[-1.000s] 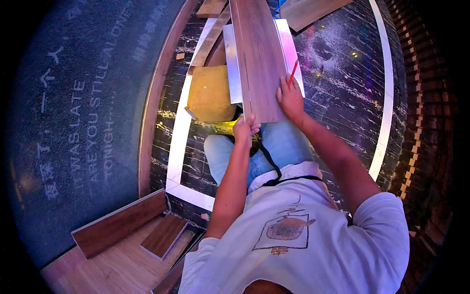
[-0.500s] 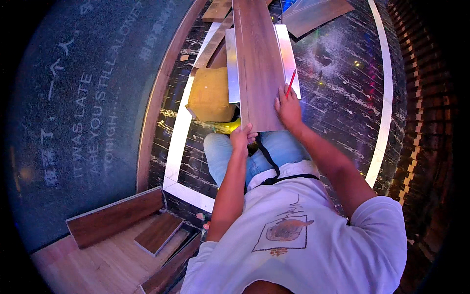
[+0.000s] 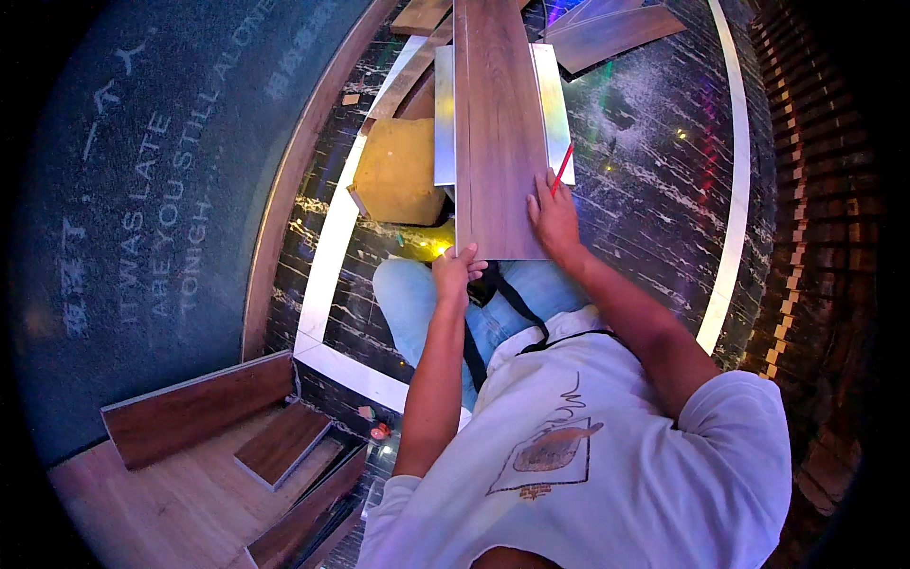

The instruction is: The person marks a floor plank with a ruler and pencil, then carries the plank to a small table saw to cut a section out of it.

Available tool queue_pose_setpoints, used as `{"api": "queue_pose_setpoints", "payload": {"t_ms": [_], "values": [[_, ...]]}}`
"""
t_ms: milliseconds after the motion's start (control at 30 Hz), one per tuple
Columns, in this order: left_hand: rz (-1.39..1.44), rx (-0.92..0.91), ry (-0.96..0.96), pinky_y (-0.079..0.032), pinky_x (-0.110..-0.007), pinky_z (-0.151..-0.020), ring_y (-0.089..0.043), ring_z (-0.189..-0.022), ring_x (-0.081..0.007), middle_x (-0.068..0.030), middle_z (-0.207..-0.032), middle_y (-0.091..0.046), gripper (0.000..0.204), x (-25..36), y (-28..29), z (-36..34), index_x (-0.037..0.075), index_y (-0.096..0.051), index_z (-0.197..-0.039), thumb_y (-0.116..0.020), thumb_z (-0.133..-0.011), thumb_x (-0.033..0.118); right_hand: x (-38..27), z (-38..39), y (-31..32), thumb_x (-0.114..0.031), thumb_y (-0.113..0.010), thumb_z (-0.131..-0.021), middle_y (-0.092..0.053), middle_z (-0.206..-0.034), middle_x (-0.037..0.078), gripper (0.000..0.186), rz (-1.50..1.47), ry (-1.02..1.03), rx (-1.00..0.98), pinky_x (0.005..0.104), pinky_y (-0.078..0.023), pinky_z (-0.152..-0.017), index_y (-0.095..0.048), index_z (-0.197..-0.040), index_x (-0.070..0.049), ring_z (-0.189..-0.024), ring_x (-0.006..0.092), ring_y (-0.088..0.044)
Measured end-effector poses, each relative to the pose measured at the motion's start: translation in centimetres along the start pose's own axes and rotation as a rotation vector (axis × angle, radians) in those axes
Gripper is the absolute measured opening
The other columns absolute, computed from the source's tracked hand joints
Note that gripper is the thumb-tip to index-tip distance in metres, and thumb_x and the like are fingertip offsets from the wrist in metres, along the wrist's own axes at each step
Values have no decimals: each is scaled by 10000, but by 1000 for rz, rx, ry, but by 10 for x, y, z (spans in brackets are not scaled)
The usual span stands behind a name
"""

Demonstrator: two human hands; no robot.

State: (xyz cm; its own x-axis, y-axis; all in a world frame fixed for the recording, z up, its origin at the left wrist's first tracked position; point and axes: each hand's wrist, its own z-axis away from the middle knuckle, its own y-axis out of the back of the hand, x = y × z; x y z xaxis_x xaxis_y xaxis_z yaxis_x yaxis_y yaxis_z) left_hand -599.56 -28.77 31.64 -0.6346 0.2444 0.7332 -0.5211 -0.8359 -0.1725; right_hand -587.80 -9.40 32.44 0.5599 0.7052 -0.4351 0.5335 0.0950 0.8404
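Note:
A long brown wood-grain plank [image 3: 502, 133] stretches away from me over my lap, with a thin line running along its left side. My left hand [image 3: 458, 275] is closed round its near left corner, thumb on top. At the right edge, my right hand [image 3: 556, 216] rests against the plank, and a red pencil [image 3: 563, 169] sticks up from its fingers. Beneath the plank lies a shiny silver-white board [image 3: 444, 114], showing on both sides.
Left of the plank stands a yellowish-brown block [image 3: 398, 171]. More plank pieces lie at the far right [image 3: 621, 38]. Cut dark boards [image 3: 199, 408] are at lower left, by a dark wall with lettering [image 3: 142, 209]. The floor is black marble-patterned with white bands [image 3: 725, 190].
The plank has slid a little toward me over the silver board, and my left hand has come back with it. My view has shifted slightly. Both grips look the same.

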Motion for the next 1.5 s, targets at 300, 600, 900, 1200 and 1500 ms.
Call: {"api": "queue_pose_setpoints", "payload": {"t_ms": [300, 600, 900, 1200, 1500], "values": [[7, 16, -16, -469, -236, -507, -641, -616, -144, -59, -840, -663, 288, -10, 5, 13, 14, -618, -1055, -694, -877, 227, 1, 14, 7, -168, -619, -872, -460, -1360, 270, 465, -54, 30, -6, 450, -382, -1039, -504, -1285, 12, -1212, 428, -464], [-12, 42, -12, -460, -239, -503, -647, -628, -136, -52, -786, -660, 289, -20, 9, 34, 20, -635, -1053, -696, -880, 243, 6, 25, 9, -133, -619, -860, -579, -1212, 238, 508, -431, -277, -85, 416, -450, -944, -463, -1327, -7, -1089, 383, -571], [-34, 62, 12, -453, -226, -502, -646, -611, -126, -58, -802, -677, 236, -25, 12, 54, 17, -640, -1020, -670, -897, 216, 19, 11, 7, -161, -658, -872, -707, -852, 103, 308, -763, -620, -126, 305, -509, -696, -641, -1130, 7, -761, 154, -655], [-57, 119, 45, -463, -243, -495, -653, -610, -153, -81, -820, -672, 273, -27, 20, 65, -12, -631, -1004, -673, -887, 231, 27, 20, 0, -243, -628, -920, -646, -814, 22, 276, -952, -742, -333, 262, -447, -635, -675, -945, 28, -721, 90, -559], [-46, 223, 120, -479, -269, -531, -619, -611, -149, -57, -781, -639, 222, -25, 5, 78, 29, -591, -967, -650, -901, 232, 30, -3, 22, -339, -594, -936, -500, -697, -49, 280, -1021, -893, -574, 249, -347, -561, -617, -819, -86, -634, 67, -443]]}}
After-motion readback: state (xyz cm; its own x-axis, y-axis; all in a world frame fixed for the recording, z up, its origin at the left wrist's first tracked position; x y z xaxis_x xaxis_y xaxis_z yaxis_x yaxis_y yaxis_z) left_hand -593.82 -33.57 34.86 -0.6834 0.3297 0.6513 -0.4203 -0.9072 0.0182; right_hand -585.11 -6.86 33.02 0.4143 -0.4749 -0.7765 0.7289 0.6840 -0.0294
